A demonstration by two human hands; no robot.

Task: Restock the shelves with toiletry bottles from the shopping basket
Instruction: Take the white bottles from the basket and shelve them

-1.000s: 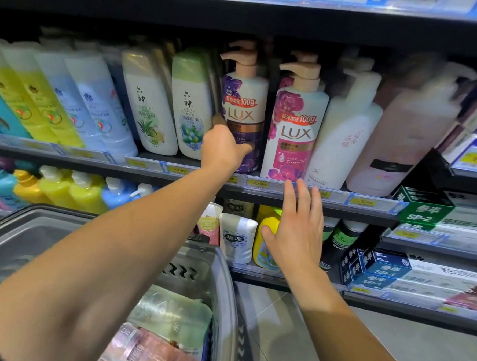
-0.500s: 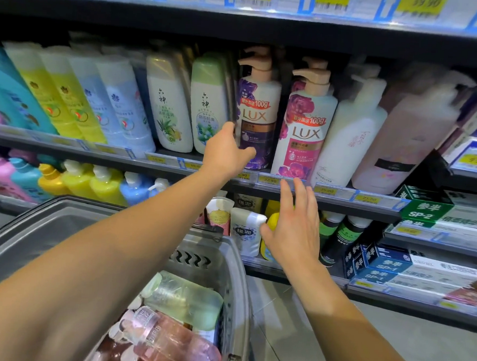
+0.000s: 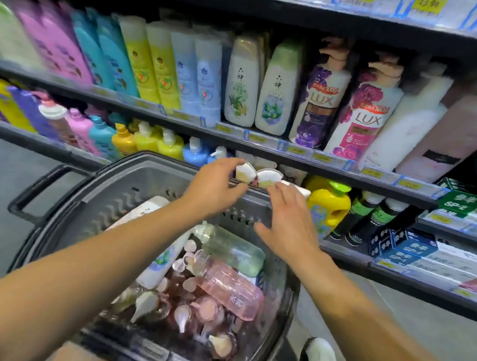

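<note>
The grey shopping basket [image 3: 149,165] stands below me against the shelves. In it lie a pink bottle [image 3: 232,290], a clear green bottle [image 3: 234,250], a white bottle [image 3: 158,262] and several small brown bottles with pale caps. My left hand [image 3: 213,188] hovers over the basket's far rim, its fingers loosely curled and holding nothing, close to two white tube caps [image 3: 256,174] on the lower shelf. Beside it, also over the far rim, is my right hand [image 3: 288,222] with its fingers spread. The purple LUX bottle [image 3: 317,107] stands on the middle shelf.
The middle shelf edge [image 3: 262,140] carries packed rows of bottles, among them a pink LUX bottle [image 3: 367,115] and two white-green bottles [image 3: 258,89]. A yellow bottle [image 3: 327,211] and boxes [image 3: 406,246] fill the lower shelf. My shoe [image 3: 320,358] is on the floor at the right.
Both hands have come down from the middle shelf to the basket's far rim. My left hand has left the purple LUX bottle. The view has tilted down and left.
</note>
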